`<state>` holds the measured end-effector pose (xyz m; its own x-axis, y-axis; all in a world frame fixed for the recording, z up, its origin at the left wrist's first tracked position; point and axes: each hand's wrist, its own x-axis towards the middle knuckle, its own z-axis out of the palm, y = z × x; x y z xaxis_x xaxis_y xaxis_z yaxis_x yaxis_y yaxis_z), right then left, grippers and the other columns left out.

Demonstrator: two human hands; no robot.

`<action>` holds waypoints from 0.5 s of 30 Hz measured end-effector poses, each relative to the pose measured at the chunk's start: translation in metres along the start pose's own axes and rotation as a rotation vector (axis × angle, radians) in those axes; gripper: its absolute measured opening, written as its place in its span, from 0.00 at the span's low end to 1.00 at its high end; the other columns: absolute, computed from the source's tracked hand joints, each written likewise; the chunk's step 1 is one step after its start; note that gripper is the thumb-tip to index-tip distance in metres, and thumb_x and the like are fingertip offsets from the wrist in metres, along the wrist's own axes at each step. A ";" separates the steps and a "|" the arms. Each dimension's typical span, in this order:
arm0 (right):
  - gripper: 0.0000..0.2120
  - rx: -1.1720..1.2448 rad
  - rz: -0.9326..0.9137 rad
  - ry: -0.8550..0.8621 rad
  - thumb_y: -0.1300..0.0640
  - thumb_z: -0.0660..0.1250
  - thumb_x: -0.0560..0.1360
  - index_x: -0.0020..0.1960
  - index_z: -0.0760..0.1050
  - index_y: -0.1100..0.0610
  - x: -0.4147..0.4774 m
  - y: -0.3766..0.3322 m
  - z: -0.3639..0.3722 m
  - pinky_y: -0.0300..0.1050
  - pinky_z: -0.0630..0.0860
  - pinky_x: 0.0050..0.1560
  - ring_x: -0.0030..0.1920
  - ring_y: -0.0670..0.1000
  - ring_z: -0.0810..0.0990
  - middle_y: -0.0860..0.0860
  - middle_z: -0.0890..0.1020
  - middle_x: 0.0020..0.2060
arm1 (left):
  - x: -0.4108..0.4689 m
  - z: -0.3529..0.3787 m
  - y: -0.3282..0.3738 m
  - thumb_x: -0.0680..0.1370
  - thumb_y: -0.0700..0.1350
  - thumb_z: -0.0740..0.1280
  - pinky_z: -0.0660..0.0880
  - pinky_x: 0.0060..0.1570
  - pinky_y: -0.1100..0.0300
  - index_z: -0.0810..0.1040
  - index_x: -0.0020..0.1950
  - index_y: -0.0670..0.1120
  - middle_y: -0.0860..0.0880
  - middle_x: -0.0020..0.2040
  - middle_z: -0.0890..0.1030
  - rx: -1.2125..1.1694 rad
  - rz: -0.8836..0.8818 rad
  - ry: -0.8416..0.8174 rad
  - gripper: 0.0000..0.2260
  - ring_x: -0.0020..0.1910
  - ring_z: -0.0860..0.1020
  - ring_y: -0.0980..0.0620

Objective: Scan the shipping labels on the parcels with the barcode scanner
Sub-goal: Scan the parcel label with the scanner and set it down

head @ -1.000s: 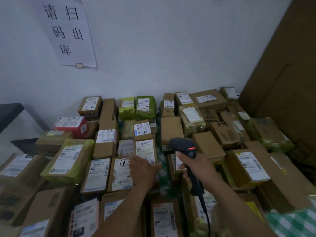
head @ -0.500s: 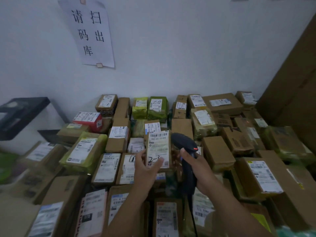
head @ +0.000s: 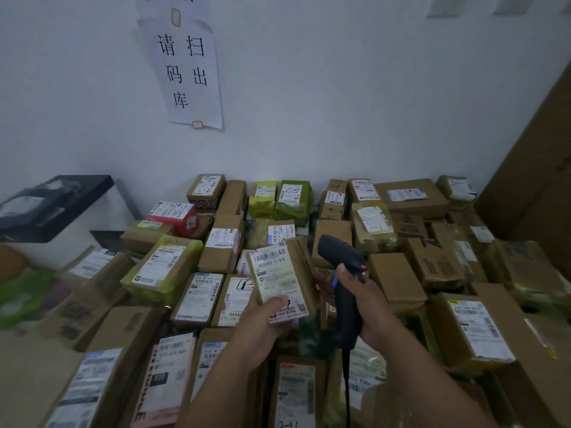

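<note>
My left hand (head: 262, 322) grips a small brown parcel (head: 301, 267) by its lower end and holds it up above the pile, its white shipping label (head: 275, 273) facing me, thumb across the label's lower part. My right hand (head: 367, 301) grips the handle of a black barcode scanner (head: 340, 257) just to the right of the parcel. The scanner head sits close to the parcel's upper right edge, and a red light shows on its side. Its cable (head: 347, 390) hangs down between my forearms.
Many labelled cardboard and green-wrapped parcels (head: 167, 267) cover the surface up to the white wall. A paper sign (head: 185, 72) with Chinese characters is taped to the wall. A black shelf (head: 55, 205) stands at left; a big cardboard sheet (head: 534, 168) leans at right.
My left hand went from resting on the pile to lifting the small parcel, which is now higher and tilted toward me. The scanner has come in close beside it. The view has tilted upward.
</note>
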<state>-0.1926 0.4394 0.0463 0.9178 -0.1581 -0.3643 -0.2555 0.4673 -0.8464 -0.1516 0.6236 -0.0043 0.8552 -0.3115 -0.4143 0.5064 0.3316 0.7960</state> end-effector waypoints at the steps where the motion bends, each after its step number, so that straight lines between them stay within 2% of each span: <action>1: 0.16 -0.030 -0.006 0.022 0.51 0.69 0.72 0.53 0.79 0.60 0.000 -0.001 -0.002 0.52 0.79 0.54 0.53 0.57 0.84 0.58 0.85 0.50 | 0.002 0.000 0.000 0.75 0.32 0.67 0.79 0.48 0.48 0.73 0.65 0.45 0.43 0.53 0.85 0.028 0.015 0.019 0.19 0.51 0.84 0.43; 4: 0.11 -0.144 -0.029 0.079 0.51 0.70 0.74 0.50 0.79 0.58 -0.002 -0.001 -0.006 0.55 0.80 0.54 0.47 0.58 0.85 0.59 0.85 0.48 | 0.009 -0.005 0.001 0.72 0.35 0.73 0.80 0.54 0.44 0.72 0.67 0.47 0.45 0.54 0.85 0.166 0.071 0.118 0.25 0.51 0.84 0.45; 6: 0.16 -0.179 -0.049 0.063 0.49 0.72 0.71 0.49 0.78 0.62 -0.005 -0.001 -0.007 0.54 0.81 0.46 0.40 0.58 0.84 0.61 0.85 0.44 | 0.013 -0.011 0.003 0.70 0.38 0.77 0.80 0.54 0.44 0.73 0.67 0.48 0.46 0.55 0.84 0.263 0.108 0.213 0.28 0.50 0.85 0.46; 9: 0.22 -0.315 -0.060 0.009 0.44 0.72 0.67 0.44 0.77 0.64 -0.010 -0.003 -0.007 0.50 0.76 0.36 0.30 0.57 0.78 0.59 0.82 0.36 | 0.013 -0.019 0.009 0.68 0.43 0.79 0.80 0.54 0.45 0.74 0.63 0.48 0.49 0.54 0.83 0.345 0.165 0.410 0.26 0.51 0.83 0.47; 13: 0.16 -0.493 -0.072 -0.086 0.49 0.69 0.75 0.42 0.77 0.63 -0.016 -0.004 -0.004 0.45 0.75 0.30 0.26 0.53 0.76 0.55 0.81 0.29 | 0.032 -0.050 0.001 0.54 0.60 0.79 0.81 0.52 0.44 0.73 0.65 0.50 0.48 0.60 0.80 0.407 0.234 0.600 0.42 0.52 0.82 0.47; 15: 0.15 -0.532 -0.069 -0.127 0.50 0.68 0.77 0.43 0.77 0.63 -0.020 -0.005 -0.001 0.43 0.75 0.28 0.24 0.52 0.76 0.53 0.81 0.27 | 0.043 -0.065 -0.006 0.51 0.62 0.78 0.82 0.50 0.45 0.73 0.65 0.51 0.48 0.60 0.79 0.418 0.243 0.636 0.44 0.51 0.82 0.47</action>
<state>-0.2098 0.4388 0.0574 0.9590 -0.0513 -0.2788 -0.2813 -0.0497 -0.9583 -0.1108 0.6662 -0.0556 0.8993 0.3359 -0.2801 0.3222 -0.0756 0.9436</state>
